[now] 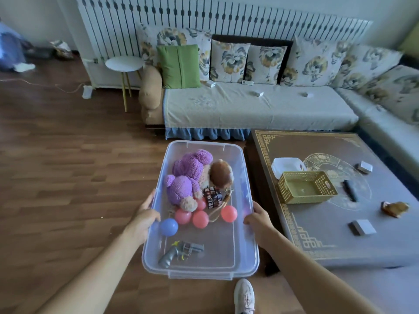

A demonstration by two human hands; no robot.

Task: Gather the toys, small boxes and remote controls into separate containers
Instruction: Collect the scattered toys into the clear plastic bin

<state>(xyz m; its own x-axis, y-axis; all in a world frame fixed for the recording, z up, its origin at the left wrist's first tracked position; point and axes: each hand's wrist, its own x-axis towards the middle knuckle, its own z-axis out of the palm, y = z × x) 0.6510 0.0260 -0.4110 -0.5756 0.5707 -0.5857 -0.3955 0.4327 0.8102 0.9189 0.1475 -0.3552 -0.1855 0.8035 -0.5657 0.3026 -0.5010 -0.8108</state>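
I hold a clear plastic bin (247, 257) above the wooden floor. My left hand (145, 216) grips its left rim and my right hand (258, 217) grips its right rim. Inside lie two purple plush toys (188, 175), a brown plush (221, 173), a puzzle cube (212, 197), several pink balls (200, 218), a blue ball (169, 227) and a grey toy gun (181, 252). On the low table (340, 245) stand a yellow basket (306, 186) and a white container (286, 166), with small boxes (362, 227), (365, 167) and a black remote (351, 190) nearby.
A brown object (394, 208) lies at the table's right. The sofa (249, 105) behind carries small boxes (210, 83), (257, 93) and a white remote (247, 82). A round side table (124, 64) stands at left. My shoe (244, 295) shows below the bin.
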